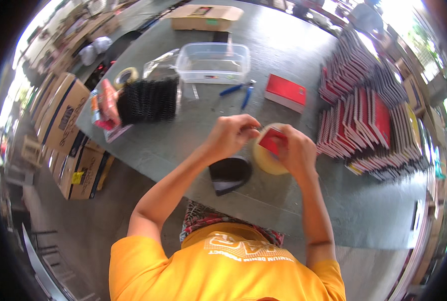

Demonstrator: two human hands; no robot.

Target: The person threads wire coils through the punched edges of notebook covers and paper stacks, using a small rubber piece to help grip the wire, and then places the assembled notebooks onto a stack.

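My right hand (301, 153) has its fingers curled around a small red piece with a pale edge (271, 140), perhaps a card. It is over a wide pale-yellow roll of tape (267, 164) on the table. My left hand (232, 135) is just left of the roll, with thumb and fingertips pinched together. Whatever is between those fingertips is too small to make out. Below the left hand lies a black D-shaped object (230, 173), close to the near table edge. A red block of stacked covers or paper (285, 92) sits beyond the right hand.
Blue-handled pliers (243, 90) lie ahead, before a clear plastic bin (212, 75). Black wire coils (148, 100) and a tape roll (126, 76) are at left. Spiral notebooks (356, 120) stand stacked at right. Cardboard boxes (65, 115) stand beyond the table's left edge.
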